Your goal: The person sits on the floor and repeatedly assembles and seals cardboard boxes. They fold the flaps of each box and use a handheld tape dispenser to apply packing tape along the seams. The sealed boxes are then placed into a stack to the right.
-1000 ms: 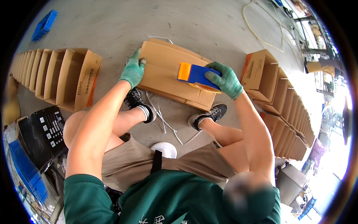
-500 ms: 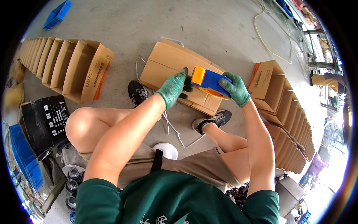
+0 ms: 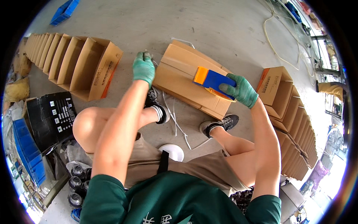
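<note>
Both my hands wear green gloves. My right hand (image 3: 240, 90) grips a blue tape dispenser (image 3: 216, 79) with an orange front part, held above the right part of a stack of flattened cardboard boxes (image 3: 179, 71). That stack lies at a slant on the floor in front of me. Just off its left end, my left hand (image 3: 144, 68) is raised with its fingers bunched together; what they hold, if anything, is hidden. A thin white strap (image 3: 182, 131) trails out from under the stack's near side between my shoes.
Rows of open cardboard boxes stand at left (image 3: 97, 69) and right (image 3: 276, 87). A black carton (image 3: 50, 117) and a blue bin (image 3: 28, 151) are at the near left. A blue crate (image 3: 64, 12) sits far left; a pale hose (image 3: 270, 41) lies far right.
My left hand has moved left, away from the tape dispenser to beyond the stack's left end. My right hand keeps hold of the dispenser. The view has shifted slightly.
</note>
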`<state>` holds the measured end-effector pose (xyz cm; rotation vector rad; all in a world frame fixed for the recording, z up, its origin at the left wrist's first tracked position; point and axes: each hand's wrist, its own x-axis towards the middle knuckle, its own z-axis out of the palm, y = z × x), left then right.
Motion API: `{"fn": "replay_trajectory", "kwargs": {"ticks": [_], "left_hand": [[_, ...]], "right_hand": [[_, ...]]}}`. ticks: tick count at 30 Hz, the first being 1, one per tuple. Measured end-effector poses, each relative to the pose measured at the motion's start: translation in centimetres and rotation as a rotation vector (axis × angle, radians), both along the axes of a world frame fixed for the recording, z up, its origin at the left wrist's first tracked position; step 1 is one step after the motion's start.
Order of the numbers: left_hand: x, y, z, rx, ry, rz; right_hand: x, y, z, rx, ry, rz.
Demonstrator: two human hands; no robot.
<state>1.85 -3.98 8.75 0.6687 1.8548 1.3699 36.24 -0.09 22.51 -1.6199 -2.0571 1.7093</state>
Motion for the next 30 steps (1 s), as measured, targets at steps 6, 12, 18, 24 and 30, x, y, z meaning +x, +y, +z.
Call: {"fn": "replay_trajectory", "kwargs": {"ticks": [6, 12, 18, 24, 30], "left_hand": [[-2.2, 0.5, -3.1, -0.189, -0.107, -0.118], [-3.1, 0.2, -9.0, -0.297, 0.094, -0.359], [-2.3, 1.8, -5.3, -0.122, 0.11, -0.43], [0.4, 1.6, -2.8, 0.174, 0.33, -0.839], [-0.9, 1.6, -3.2, 0.143, 0.288, -0.863]], "right_hand": [[-2.0, 0.3, 0.1, -0.009, -0.136, -0.003], [-3.1, 0.4, -0.1, 0.02, -0.167, 0.005], [-2.5, 0.5, -0.4, -0.029, -0.141, -0.021], [-2.5, 0.8, 0.3, -0.033, -0.181, 0.013], [5.6, -0.4, 3.4, -0.055, -0.344, 0.029]]}}
